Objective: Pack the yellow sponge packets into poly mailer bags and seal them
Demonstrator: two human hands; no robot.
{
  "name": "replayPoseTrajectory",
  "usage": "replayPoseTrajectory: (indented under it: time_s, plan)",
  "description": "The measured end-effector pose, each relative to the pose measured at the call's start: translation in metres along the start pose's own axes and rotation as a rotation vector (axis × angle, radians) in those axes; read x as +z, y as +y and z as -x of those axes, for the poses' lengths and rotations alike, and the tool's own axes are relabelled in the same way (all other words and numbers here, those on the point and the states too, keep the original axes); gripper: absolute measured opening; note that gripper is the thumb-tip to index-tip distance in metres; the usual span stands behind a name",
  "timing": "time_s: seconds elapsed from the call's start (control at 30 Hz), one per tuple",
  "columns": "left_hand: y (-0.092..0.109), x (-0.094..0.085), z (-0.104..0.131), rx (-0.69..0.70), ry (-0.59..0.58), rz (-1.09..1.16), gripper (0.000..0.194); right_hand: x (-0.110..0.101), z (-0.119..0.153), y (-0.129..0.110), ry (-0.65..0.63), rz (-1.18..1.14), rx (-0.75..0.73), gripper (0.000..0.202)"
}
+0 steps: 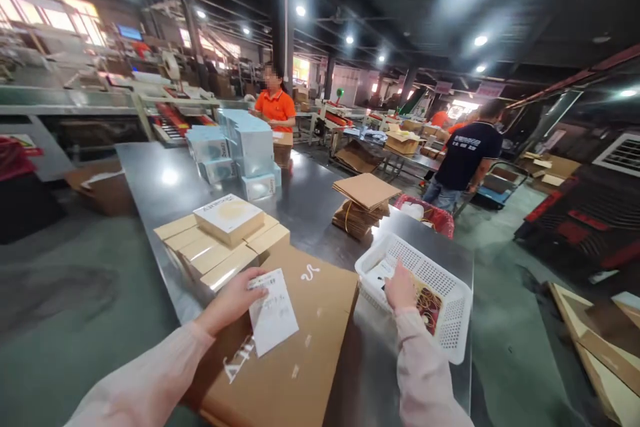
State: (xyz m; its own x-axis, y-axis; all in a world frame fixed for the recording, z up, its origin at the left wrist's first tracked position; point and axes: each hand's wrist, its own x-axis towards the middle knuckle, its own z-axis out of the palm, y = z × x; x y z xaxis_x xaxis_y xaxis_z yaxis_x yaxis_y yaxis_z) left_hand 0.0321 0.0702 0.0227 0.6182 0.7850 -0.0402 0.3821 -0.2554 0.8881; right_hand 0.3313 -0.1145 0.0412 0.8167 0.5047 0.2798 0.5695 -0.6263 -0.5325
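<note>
My left hand pinches the upper left edge of a white printed paper slip, thumb on top. The slip lies over a large brown cardboard box with white markings. My right hand reaches into a white perforated plastic basket, index finger stretched out and thumb apart. White cards or papers lie by its fingertips in the basket, but whether it touches them I cannot tell. Rubber bands in a dark red container sit beside the hand.
Cream boxes stand left of the cardboard box, with a white-topped box on them. Light blue boxes are stacked farther back. Flat cardboard sheets lie piled behind the basket. A person in orange stands beyond the metal table.
</note>
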Motion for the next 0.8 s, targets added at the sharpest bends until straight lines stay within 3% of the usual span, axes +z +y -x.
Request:
replayPoseTrajectory:
  time_s: [0.13,0.17,0.2,0.3,0.4,0.5,0.63,0.8]
  plan:
    - [0.058,0.033,0.008,0.148,-0.056,0.164,0.051,0.016,0.066,-0.021,-0.491,-0.811,-0.105,0.06]
    - [0.075,0.045,0.01,0.19,-0.082,0.181,0.049,0.016,0.083,-0.023,-0.537,-0.913,-0.114,0.058]
    - [0.09,0.058,0.012,0.234,-0.116,0.185,0.045,0.014,0.096,-0.022,-0.529,-0.972,-0.093,0.056]
    - [0.122,0.103,0.013,0.323,-0.229,0.148,0.03,-0.004,0.122,0.003,-0.351,-1.007,0.115,0.053]
    - [0.13,0.152,0.008,0.302,-0.387,0.067,0.023,-0.026,0.136,0.048,-0.261,-0.91,0.261,0.055]
    - [0.129,0.193,0.004,0.303,-0.565,-0.197,0.019,-0.033,0.151,0.095,-0.254,-0.733,0.237,0.048]
    - [0.13,0.224,0.006,0.39,-0.683,-0.456,0.027,-0.008,0.176,0.142,-0.262,-0.582,0.239,0.045]
    - [0.123,0.243,0.008,0.39,-0.792,-0.486,0.026,0.027,0.196,0.168,0.028,-0.49,0.237,0.041]
